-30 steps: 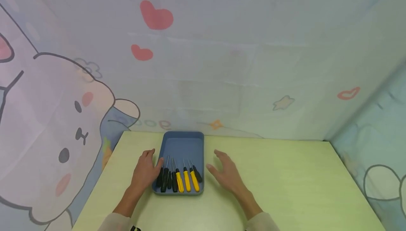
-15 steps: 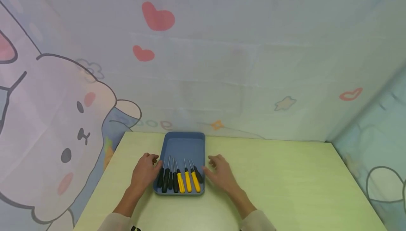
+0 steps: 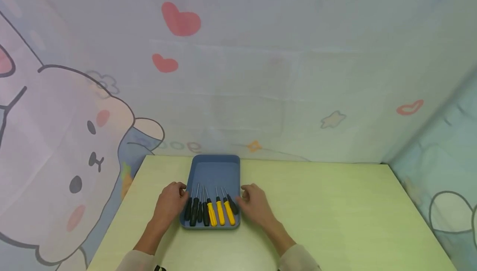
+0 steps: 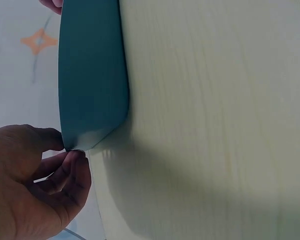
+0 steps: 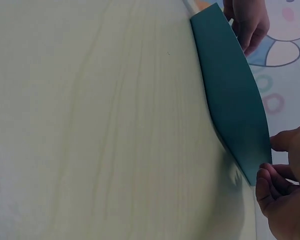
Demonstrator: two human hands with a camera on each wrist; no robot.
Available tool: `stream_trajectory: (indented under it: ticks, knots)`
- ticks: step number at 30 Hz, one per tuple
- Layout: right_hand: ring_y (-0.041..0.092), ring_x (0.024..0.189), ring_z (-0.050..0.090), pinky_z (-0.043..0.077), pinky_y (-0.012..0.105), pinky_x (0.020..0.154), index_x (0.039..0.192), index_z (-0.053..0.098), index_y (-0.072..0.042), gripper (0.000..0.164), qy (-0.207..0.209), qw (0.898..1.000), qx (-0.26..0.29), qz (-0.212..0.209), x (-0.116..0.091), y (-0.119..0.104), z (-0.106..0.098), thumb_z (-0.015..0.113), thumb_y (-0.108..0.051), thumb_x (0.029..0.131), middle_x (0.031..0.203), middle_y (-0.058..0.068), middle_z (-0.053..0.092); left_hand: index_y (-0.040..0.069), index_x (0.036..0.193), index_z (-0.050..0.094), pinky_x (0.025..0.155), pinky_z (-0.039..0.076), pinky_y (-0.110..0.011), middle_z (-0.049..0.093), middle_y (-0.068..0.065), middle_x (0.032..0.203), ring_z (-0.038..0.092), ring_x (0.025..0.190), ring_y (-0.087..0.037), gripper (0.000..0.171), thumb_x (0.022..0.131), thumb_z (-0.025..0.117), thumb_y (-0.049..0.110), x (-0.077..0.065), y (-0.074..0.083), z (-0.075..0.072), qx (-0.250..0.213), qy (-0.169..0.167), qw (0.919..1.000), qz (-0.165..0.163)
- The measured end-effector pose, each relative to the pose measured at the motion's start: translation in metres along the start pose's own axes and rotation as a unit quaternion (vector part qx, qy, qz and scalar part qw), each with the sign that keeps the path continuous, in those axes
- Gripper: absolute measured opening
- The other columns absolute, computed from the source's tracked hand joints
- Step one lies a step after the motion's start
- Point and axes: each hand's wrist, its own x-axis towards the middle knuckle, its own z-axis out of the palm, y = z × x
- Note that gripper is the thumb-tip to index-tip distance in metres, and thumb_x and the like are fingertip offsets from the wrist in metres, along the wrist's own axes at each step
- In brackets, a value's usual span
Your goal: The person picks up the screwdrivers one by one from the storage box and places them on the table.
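Tray (image 3: 214, 172) in lower centre of frame, on table (image 3: 335, 209), screwdrivers (image 3: 211, 214) lying toward its bottom end. Left hand (image 3: 170, 200) and right hand (image 3: 257, 205) pinch it at opposite sides, thumbs against curled fingers. Best with both pinches even, tray level; any tilt could roll screwdrivers.

Off-wht long sleeves (image 3: 298, 258), w/ a small blk bit (image 3: 160, 268) by L cuff (image 3: 141, 256), too tiny to ID
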Motion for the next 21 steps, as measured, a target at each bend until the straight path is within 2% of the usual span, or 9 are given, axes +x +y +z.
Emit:
stream_trajectory:
  ticks: [7,21]
  knots:
    - [0.008,0.07,0.057,0.056,0.029,0.068,0.119,0.07,0.011,0.033,-0.015,1.0,0.009,0.026,0.0036,-0.0027,-0.0002,0.076,-0.006,0.093,0.079,-0.001,0.065,-0.009,0.115,0.073,0.063,0.052,-0.04,0.066,-0.007,0.085,0.056,0.068,-0.017,0.025,0.099,0.066,0.008,0.0031,0.0013,-0.0018,0.0,-0.014,0.9999,-0.006]
    - [0.008,0.066,0.058,0.054,0.026,0.064,0.118,0.072,0.01,0.032,-0.008,0.998,0.017,0.067,0.0048,-0.0097,0.0024,0.074,-0.003,0.089,0.076,-0.001,0.066,-0.008,0.113,0.074,0.066,0.054,-0.042,0.065,-0.007,0.084,0.055,0.068,-0.018,0.026,0.093,0.065,0.005,0.0015,0.0007,-0.0025,-0.009,-0.002,0.9999,-0.003]
